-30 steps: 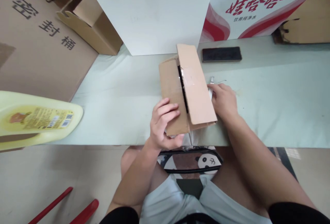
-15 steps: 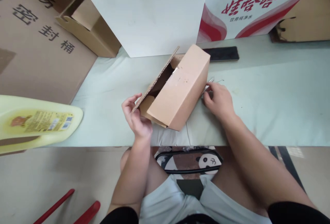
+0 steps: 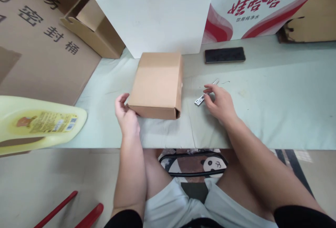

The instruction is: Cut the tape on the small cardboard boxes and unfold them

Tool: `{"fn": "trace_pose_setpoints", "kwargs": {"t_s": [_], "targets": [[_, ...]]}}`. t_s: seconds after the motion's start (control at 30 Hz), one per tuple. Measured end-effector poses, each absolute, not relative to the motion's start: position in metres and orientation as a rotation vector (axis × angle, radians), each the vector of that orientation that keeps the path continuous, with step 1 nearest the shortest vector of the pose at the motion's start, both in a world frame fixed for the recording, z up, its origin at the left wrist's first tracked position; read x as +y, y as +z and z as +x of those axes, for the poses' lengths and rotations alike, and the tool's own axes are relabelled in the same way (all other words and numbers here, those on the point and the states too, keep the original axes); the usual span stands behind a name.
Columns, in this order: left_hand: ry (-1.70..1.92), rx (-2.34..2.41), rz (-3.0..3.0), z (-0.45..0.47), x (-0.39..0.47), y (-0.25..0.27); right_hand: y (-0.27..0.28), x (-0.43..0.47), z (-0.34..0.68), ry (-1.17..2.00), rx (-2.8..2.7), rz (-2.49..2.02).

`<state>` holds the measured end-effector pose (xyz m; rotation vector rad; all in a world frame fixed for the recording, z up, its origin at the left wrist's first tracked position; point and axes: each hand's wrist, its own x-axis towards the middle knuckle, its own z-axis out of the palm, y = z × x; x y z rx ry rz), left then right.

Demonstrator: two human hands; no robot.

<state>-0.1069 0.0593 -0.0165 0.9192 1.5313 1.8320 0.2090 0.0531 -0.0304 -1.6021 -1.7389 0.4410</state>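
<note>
A small brown cardboard box (image 3: 157,83) lies flat on the pale green table (image 3: 275,109), its plain side up. My left hand (image 3: 125,114) touches the box's near left corner, fingers curled against its side. My right hand (image 3: 219,102) rests on the table to the right of the box, fingertips on a small silver metal tool (image 3: 201,99) that lies flat.
A black phone (image 3: 225,55) lies behind the tool. A white board (image 3: 157,18) and a red-and-white printed carton (image 3: 257,7) stand at the back. Brown cartons (image 3: 39,46) fill the left. A yellow jug (image 3: 39,123) lies at the near left edge.
The box was rolled over to the left and now lies flat with its flaps hidden. My left hand followed it leftward; my right hand stayed by the tool.
</note>
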Motion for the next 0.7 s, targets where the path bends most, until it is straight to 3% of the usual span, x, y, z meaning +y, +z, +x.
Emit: {"fn": "trace_pose_setpoints", "kwargs": {"t_s": [0.13, 0.7], "targets": [[1.601, 1.554, 1.065, -0.095, 0.056, -0.023, -0.026, 0.051, 0.198, 0.486, -1.78, -1.511], [1.539, 1.605, 0.959, -0.083, 0.057, -0.027, -0.017, 0.048, 0.184, 0.668, -1.846, -1.409]]}}
